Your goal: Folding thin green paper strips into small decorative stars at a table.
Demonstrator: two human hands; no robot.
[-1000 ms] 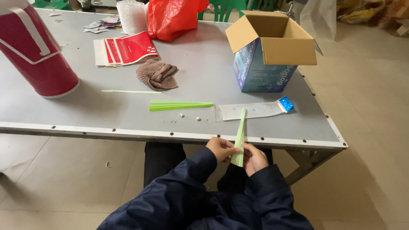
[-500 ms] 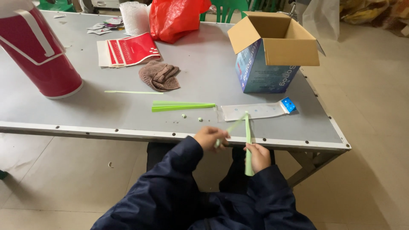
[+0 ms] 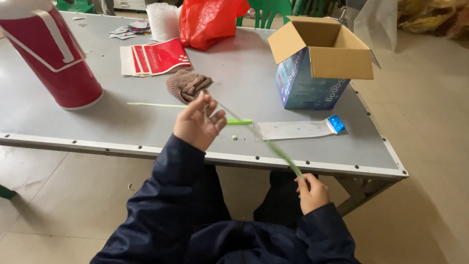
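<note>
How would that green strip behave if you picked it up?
Probably floppy: the green strip bows between the left hand and the right hand. Likely very light, as fingertips alone hold it. Being narrow and thin, it might split lengthwise easily.

Bare tabletop (image 3: 122,124) between flask (image 3: 53,54) and box (image 3: 317,63)

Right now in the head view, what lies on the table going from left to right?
Red flask → red and white packets → brown cloth → red plastic bag → long white packet with a blue end → open cardboard box.
</note>
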